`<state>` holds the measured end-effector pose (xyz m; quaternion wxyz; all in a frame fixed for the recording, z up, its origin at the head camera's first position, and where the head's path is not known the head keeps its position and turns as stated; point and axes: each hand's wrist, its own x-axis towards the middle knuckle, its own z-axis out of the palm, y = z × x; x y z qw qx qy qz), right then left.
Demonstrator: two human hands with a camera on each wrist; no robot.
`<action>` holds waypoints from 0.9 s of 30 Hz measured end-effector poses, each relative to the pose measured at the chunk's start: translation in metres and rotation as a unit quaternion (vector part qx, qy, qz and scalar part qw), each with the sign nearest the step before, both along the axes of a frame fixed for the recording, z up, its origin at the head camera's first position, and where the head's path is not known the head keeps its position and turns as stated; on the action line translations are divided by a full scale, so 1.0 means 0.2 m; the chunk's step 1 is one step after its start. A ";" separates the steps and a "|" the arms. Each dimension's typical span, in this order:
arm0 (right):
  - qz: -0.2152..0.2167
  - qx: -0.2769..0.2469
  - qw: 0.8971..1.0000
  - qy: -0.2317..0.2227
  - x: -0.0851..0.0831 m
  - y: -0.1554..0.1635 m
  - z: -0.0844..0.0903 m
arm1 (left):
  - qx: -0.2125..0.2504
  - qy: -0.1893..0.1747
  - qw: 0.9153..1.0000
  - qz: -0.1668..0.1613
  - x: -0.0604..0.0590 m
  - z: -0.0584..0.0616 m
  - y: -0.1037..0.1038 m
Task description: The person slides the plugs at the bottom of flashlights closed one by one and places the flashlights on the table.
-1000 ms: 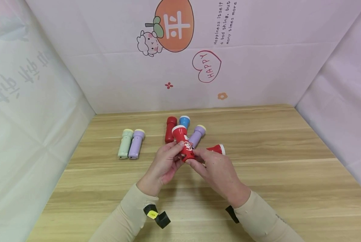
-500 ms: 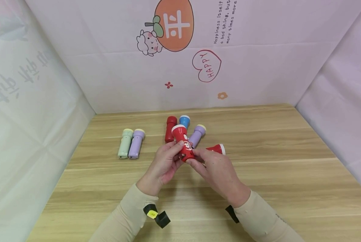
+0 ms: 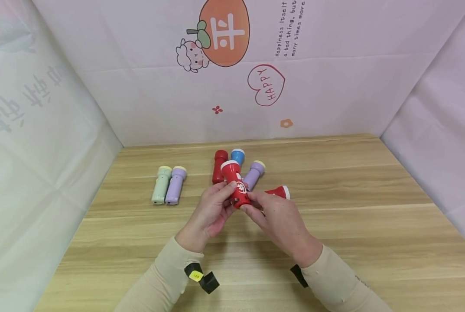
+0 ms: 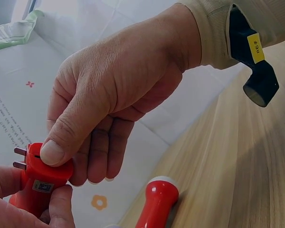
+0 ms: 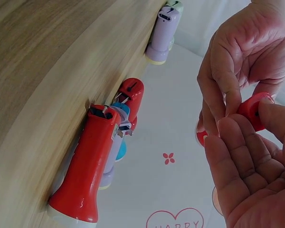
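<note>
Pale pink printed backdrop sheets (image 3: 333, 86) wall in three sides, with an orange fruit cartoon and a "HAPPY" heart on the back panel. Below them we see a light wood-grain table (image 3: 353, 234), which carries everything.

Next down in size: the person's left hand (image 3: 209, 212) and right hand (image 3: 279, 221), both in beige sleeves, meet above the table's middle. Between them is a small red plastic flashlight with a white rim (image 3: 235, 184), held off the surface, head pointing away. The left thumb presses its tail end while the other left fingers curl under the body; the right fingertips pinch the same tail from the other side. In the left wrist view, two metal plug prongs stick out of that tail (image 4: 20, 158) (probably why both hands work at that end).

Loose flashlights lie on the table. A mint green flashlight (image 3: 161, 185) and a lilac flashlight (image 3: 175, 185) lie side by side at left, well apart from the hands. Just behind the hands lies a cluster: a dark red flashlight (image 3: 219, 166), a blue flashlight (image 3: 238, 156), a second lilac flashlight (image 3: 254, 174), and a red flashlight lying on its side (image 3: 279, 192) beside the right hand.
</note>
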<state>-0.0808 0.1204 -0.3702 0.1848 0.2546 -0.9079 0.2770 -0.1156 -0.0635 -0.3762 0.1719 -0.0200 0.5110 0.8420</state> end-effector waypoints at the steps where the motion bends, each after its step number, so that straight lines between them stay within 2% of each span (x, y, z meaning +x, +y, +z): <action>1: 0.001 0.000 1.000 -0.001 0.00 0.00 0.00 | 0.000 -0.002 1.000 0.000 0.00 0.00 0.00; 18: 0.000 0.009 1.000 -0.014 0.01 -0.01 0.01 | -0.007 -0.007 1.000 0.005 0.01 0.01 -0.01; 27: 0.002 0.012 1.000 -0.004 0.01 -0.01 0.02 | -0.011 -0.006 1.000 0.004 0.01 0.01 -0.01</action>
